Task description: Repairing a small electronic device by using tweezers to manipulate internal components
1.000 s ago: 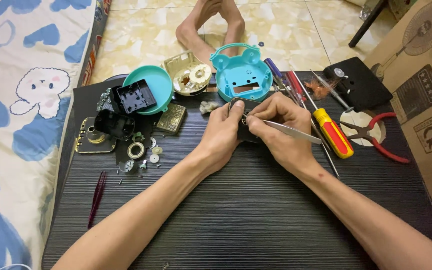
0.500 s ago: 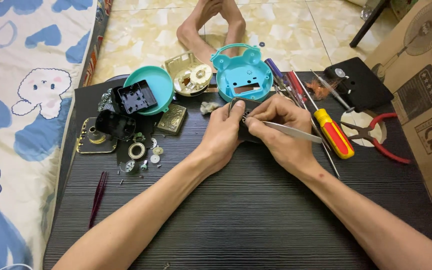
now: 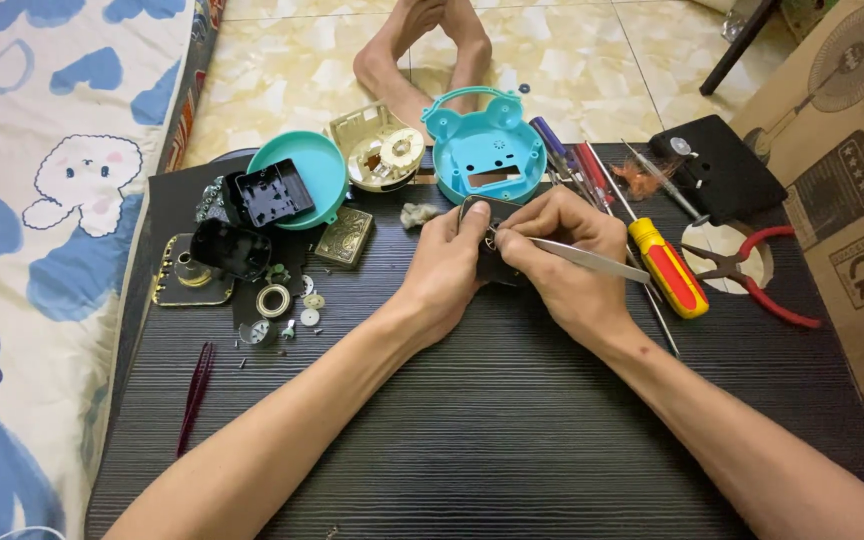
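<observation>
Near the counter's [image 3: 512,440] far edge, the left hand [image 3: 447,265] holds a small dark part [image 3: 487,215] in a tight grip. The right hand [image 3: 562,260] pinches silver tweezers [image 3: 592,260] onto it. The near half of the counter has open room.

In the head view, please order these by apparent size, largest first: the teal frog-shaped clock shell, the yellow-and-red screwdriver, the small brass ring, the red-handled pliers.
1. Teal frog-shaped clock shell
2. Red-handled pliers, roughly alike in length with
3. yellow-and-red screwdriver; ranking unsure
4. Small brass ring
</observation>
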